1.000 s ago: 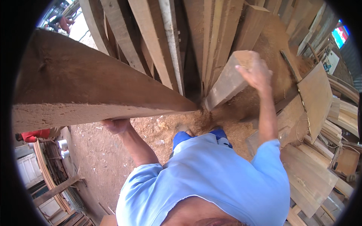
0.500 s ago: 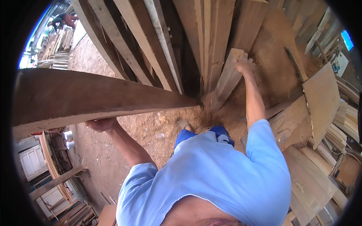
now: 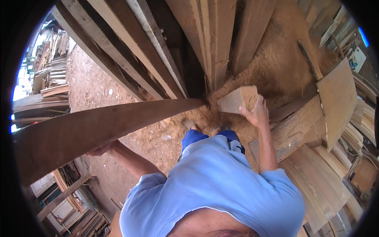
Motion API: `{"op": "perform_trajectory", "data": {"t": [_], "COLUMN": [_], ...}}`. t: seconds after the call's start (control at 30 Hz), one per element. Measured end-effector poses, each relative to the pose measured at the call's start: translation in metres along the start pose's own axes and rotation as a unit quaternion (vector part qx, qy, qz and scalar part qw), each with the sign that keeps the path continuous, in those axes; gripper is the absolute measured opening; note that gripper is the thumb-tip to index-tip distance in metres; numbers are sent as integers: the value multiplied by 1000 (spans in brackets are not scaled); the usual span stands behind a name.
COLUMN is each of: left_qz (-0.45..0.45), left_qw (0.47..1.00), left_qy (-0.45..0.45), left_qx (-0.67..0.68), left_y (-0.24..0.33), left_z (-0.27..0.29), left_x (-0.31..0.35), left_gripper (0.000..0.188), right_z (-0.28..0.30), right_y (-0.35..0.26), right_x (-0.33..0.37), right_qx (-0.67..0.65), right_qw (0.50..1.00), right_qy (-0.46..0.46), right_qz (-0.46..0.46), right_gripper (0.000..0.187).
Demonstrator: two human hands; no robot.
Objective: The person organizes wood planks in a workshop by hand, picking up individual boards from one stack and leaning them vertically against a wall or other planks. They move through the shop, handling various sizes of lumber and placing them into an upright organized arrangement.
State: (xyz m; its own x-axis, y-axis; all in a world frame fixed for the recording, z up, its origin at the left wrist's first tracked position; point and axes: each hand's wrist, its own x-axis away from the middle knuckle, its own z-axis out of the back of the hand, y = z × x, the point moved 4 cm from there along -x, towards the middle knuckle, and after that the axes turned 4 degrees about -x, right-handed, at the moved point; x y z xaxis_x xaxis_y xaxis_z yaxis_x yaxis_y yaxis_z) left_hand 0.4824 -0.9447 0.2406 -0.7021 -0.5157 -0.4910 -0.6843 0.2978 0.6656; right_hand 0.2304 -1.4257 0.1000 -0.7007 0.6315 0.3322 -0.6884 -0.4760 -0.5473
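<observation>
A long dark brown plank slants from the left rim to the sawdust near my feet. My left hand is closed on its near edge, with most of the fingers hidden behind the wood. On the right, my right hand grips the upper end of a squared wooden beam, the thumb on one side and the fingers over the other. The beam's pale sawn end faces up, and its lower end points toward the base of the leaning timbers.
Tall boards lean together ahead of me, over sawdust-covered ground. Broad wooden panels and stacked boards lie on the right. A timber pile stands far left; doors and frames lie at the lower left.
My right hand has drawn the beam's top toward me, away from the leaning timbers. The long plank has swung slightly, its near end lower in view, with my left hand still on it.
</observation>
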Motion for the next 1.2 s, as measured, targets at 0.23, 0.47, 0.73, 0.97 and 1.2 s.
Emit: {"op": "perform_trajectory", "data": {"t": [0.23,0.47,0.73,0.97,1.2], "left_qz": [-16,5,11,13,20], "left_qw": [999,996,994,994,993], "left_qy": [-29,-71,-95,-102,-110], "left_qx": [-41,-58,-52,-44,-29], "left_y": [-2,-18,-20,-18,-15], "left_z": [-14,-24,-34,-32,-34], "left_x": [-2,-7,-10,-9,-11], "left_gripper": [75,75,74,74,74], "right_z": [-25,-36,-28,-17,-1], "right_y": [41,47,40,32,-8], "right_x": [93,114,97,42,-4], "right_qx": [0,-12,-27,-47,80], "right_qw": [998,995,997,993,995], "right_qy": [-70,-96,-55,-15,47], "right_qz": [9,-22,39,110,21], "right_gripper": [82,86,86,92,102]}}
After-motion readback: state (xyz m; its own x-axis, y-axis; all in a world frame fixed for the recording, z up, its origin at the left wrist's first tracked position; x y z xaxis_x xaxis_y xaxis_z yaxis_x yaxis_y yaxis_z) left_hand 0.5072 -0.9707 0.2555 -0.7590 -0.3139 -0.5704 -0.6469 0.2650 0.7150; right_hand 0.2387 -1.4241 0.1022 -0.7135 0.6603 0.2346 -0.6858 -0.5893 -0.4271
